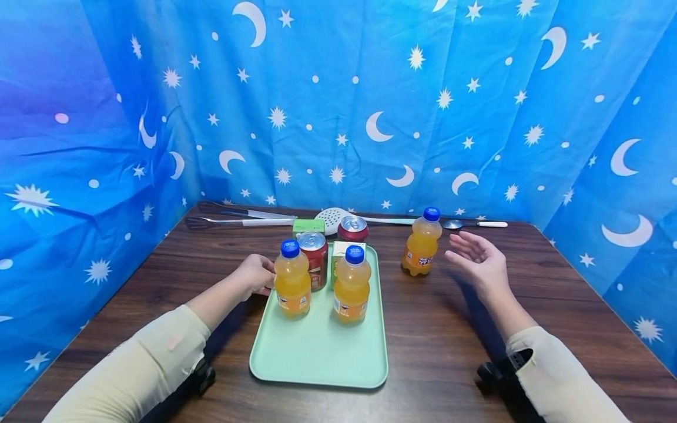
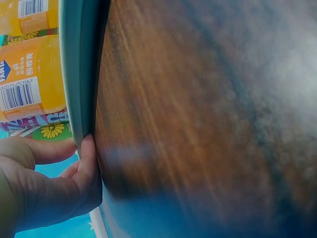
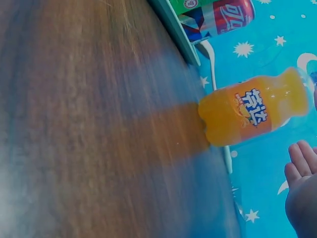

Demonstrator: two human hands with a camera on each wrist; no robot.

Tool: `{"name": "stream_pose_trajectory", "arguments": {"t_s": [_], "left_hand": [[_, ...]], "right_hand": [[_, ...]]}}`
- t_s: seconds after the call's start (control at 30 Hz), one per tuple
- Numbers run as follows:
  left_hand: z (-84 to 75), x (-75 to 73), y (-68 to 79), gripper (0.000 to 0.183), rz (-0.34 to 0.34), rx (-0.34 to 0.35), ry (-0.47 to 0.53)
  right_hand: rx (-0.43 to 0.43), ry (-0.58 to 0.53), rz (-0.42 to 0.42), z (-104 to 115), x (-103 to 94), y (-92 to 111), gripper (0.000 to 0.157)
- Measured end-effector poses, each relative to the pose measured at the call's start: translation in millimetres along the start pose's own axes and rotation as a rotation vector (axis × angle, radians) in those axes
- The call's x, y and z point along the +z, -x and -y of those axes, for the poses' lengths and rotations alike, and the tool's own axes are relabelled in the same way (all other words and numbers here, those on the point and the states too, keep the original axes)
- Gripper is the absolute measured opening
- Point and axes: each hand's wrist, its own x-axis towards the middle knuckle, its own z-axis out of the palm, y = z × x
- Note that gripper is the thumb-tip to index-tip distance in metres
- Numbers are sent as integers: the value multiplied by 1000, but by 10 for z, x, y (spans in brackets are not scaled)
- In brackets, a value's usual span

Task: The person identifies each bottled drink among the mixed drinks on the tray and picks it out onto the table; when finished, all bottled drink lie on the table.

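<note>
My left hand (image 1: 256, 276) pinches the left rim of a light green tray (image 1: 317, 358); in the left wrist view its thumb and fingers (image 2: 88, 148) meet at the rim. Two orange soda bottles (image 1: 292, 282) with blue caps stand on the tray, with a red can (image 1: 315, 264) and a small carton (image 1: 338, 249) behind them. My right hand (image 1: 483, 264) is held to the right of a third orange soda bottle (image 1: 421, 244), fingers spread and apart from it. That bottle stands upright on the table, right of the tray.
Behind the tray's far end are a dark red can (image 1: 352, 229) and a green box (image 1: 309, 225). Along the table's back edge lie a white slotted skimmer (image 1: 333, 220), a spoon (image 1: 452, 224) and white-handled utensils (image 1: 267, 222). A blue starry curtain (image 1: 338, 106) surrounds the wooden table (image 1: 433, 335).
</note>
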Motion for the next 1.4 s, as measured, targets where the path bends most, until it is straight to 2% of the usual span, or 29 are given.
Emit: {"name": "stream_pose_trajectory", "arguments": {"t_s": [0.23, 0.33, 0.53, 0.67, 0.93, 1.4], "left_hand": [[-6, 1, 7, 28, -5, -10, -10], [-9, 3, 12, 28, -8, -5, -11], [7, 10, 13, 29, -5, -3, -13], [2, 10, 7, 29, -7, 2, -15], [-16, 3, 2, 29, -3, 13, -14], [-29, -2, 19, 30, 5, 13, -14]], "right_hand": [[-27, 89, 4, 123, 21, 61, 48], [-27, 65, 15, 173, 37, 94, 48], [-21, -58, 49, 256, 77, 181, 48], [-41, -81, 89, 314, 107, 216, 48], [-74, -9, 139, 464, 230, 251, 45], [-186, -38, 285, 548, 436, 321, 52]]}}
